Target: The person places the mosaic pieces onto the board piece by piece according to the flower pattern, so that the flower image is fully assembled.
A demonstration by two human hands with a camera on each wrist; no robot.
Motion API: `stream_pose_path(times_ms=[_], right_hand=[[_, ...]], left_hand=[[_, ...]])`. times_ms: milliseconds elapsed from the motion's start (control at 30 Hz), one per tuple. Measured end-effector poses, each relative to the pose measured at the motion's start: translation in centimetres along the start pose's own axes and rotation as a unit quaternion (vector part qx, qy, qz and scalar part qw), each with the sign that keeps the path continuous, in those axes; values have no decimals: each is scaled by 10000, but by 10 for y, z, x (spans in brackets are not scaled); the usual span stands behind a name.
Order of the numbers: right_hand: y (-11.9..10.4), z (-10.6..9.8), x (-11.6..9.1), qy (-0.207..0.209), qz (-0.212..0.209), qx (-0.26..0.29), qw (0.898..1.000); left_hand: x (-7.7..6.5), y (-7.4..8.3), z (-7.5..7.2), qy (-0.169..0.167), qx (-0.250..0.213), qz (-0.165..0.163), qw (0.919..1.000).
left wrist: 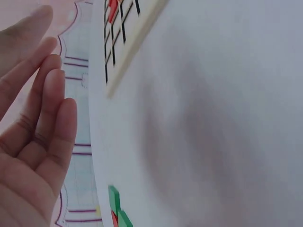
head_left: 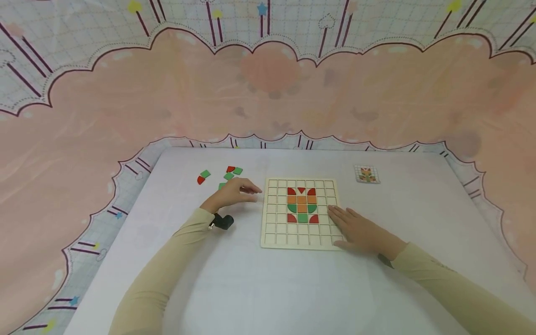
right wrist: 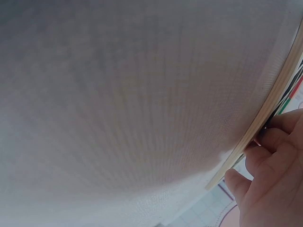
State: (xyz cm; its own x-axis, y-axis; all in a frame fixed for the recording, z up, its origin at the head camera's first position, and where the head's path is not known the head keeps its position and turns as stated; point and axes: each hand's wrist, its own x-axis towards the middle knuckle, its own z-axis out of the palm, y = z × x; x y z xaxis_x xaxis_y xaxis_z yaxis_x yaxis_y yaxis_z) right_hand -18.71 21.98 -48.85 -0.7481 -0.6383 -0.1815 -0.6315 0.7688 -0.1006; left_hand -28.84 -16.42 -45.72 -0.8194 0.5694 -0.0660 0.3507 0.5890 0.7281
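Observation:
A pale wooden grid board (head_left: 276, 236) lies on the white table. Set into its middle is a pattern of red, orange and green tiles, among them an orange square (head_left: 302, 208) and a green square (head_left: 302, 217). My left hand (head_left: 231, 193) hovers just left of the board, thumb and fingers apart, holding nothing; the left wrist view shows its fingers (left wrist: 57, 118) loosely bent. My right hand (head_left: 362, 232) rests on the board's right edge with fingers extended. In the right wrist view, its fingertips touch the board's wooden side (right wrist: 255, 123).
Loose tiles lie beyond the left hand: a red tile (head_left: 201, 180), a green tile (head_left: 205, 173) and several more, one partly hidden by that hand. A small pattern card (head_left: 367, 174) lies at the back right. A printed cloth (head_left: 268, 102) hangs behind the table (head_left: 268, 288).

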Motion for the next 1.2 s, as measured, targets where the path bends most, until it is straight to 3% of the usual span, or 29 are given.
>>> stream_pose_path(times_ms=[233,533,867,1200], right_hand=[[1,1,0,-8,-16,-31,10000],[3,1,0,21,-4,-77,10000],[2,0,-1,52,29,-26,10000],[1,-3,-1,68,-53,106,9999]], left_hand=[[-15,-16,-22,245,240,-342,9988],[-21,-39,-45,553,144,-421,9975],[-14,-59,-56,768,200,-838,9933],[-10,-76,-57,523,454,-1069,9919]])
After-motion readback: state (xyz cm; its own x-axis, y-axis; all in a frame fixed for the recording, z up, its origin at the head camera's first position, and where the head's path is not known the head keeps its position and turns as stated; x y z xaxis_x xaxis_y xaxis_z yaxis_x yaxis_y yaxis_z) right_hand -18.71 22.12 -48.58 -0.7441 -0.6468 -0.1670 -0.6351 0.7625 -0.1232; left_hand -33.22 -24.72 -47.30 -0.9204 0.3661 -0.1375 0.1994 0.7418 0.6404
